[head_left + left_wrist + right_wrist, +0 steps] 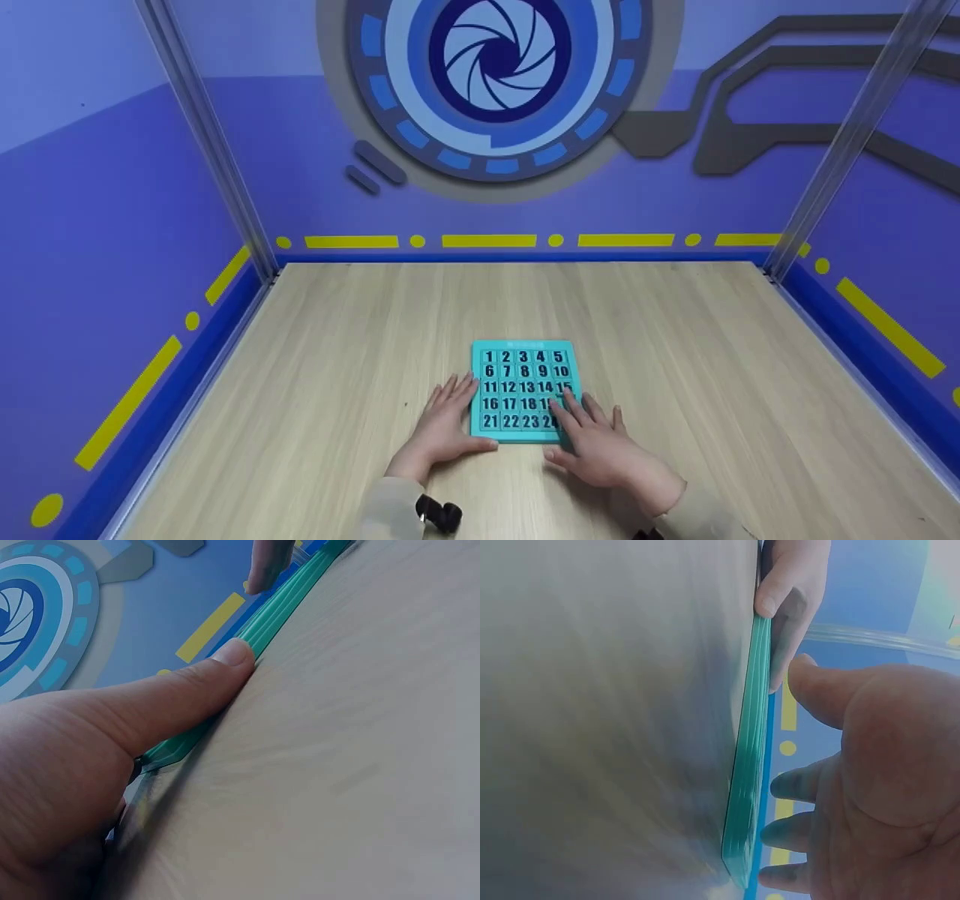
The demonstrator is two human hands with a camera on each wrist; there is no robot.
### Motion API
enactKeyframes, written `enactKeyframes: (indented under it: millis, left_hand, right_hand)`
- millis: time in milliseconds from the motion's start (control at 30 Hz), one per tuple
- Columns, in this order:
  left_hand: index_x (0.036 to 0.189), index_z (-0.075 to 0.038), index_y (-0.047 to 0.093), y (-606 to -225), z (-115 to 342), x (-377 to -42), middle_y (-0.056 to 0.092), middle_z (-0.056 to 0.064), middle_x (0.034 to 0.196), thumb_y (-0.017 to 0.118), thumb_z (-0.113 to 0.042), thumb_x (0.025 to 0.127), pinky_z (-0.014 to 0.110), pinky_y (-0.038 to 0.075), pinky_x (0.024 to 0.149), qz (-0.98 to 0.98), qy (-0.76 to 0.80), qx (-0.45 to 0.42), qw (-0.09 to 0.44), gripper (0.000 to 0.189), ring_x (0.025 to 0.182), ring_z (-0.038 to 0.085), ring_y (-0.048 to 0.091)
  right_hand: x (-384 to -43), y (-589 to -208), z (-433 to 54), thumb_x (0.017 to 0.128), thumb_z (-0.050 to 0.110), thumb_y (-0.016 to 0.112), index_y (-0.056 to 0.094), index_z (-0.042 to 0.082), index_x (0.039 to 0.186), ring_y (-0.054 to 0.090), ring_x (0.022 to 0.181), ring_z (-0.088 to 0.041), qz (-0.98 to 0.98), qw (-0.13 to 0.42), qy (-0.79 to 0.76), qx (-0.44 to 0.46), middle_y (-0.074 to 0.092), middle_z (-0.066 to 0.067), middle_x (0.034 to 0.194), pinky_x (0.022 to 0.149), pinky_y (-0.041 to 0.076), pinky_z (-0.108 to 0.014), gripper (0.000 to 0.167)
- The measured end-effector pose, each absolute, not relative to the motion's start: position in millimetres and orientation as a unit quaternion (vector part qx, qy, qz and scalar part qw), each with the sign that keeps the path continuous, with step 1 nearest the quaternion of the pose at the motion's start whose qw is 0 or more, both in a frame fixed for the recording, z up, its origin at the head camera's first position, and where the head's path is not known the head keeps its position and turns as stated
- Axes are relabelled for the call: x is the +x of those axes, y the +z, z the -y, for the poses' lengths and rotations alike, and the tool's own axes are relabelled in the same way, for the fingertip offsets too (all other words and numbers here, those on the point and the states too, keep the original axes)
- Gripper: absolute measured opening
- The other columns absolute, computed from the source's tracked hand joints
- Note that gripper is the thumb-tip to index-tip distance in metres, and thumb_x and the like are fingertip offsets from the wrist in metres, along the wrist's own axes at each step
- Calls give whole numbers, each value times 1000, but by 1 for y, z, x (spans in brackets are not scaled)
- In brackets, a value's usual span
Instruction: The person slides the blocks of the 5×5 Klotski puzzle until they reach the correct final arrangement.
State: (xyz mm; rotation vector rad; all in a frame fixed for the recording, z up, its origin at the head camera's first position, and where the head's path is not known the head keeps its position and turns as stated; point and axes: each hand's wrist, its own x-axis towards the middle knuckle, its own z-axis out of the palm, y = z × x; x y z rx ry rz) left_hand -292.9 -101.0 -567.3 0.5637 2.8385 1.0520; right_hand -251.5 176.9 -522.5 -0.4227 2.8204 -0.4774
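A turquoise number slide puzzle [517, 439] lies flat on the table, its black-numbered tiles running in order from 1 at the top left. At its lower left corner is my left hand [444, 427], straight fingers along the left side and the thumb [234, 654] against the near edge. Over the lower right corner spreads my right hand [600, 442], its fingers hiding the last tiles there. In the right wrist view the right hand's thumb stands off the puzzle's near edge [748, 757]. Whether its fingertips touch the tiles I cannot tell.
The puzzle lies on a pale wood-grain table [360, 322]. Blue printed panels [285, 165] with yellow dashes wall in the back and both sides, with metal posts [217, 142] at the back corners. A black strap clip [441, 514] sits at the left sleeve.
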Motion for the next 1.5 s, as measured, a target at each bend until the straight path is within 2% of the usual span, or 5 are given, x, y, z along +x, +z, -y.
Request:
enactKeyframes:
  millis: [667,1000,1500]
  left_hand:
    - [161,-7,33,-567,101,-295,25,12,171,88,-54,73,58,7,133,-925,335,177,29,114,160,41,14]
    - [160,-6,33,-568,102,-293,26,13,171,88,-52,73,58,8,132,-923,339,180,30,113,160,41,14]
    - [161,-7,33,-568,101,-293,25,13,171,88,-54,73,57,7,133,-922,341,178,34,113,161,40,14]
  right_hand:
    - [-213,-516,-183,94,61,62,36,16,161,14,159,-45,-961,159,-145,-171,22,-13,172,117,4,-84,84]
    - [-212,-518,-184,94,58,63,38,13,159,17,158,-48,-961,150,-148,-181,25,-16,171,114,8,-87,83]
    - [-223,-522,-182,94,60,63,36,16,161,13,159,-45,-965,157,-145,-154,22,-12,173,118,5,-84,85]
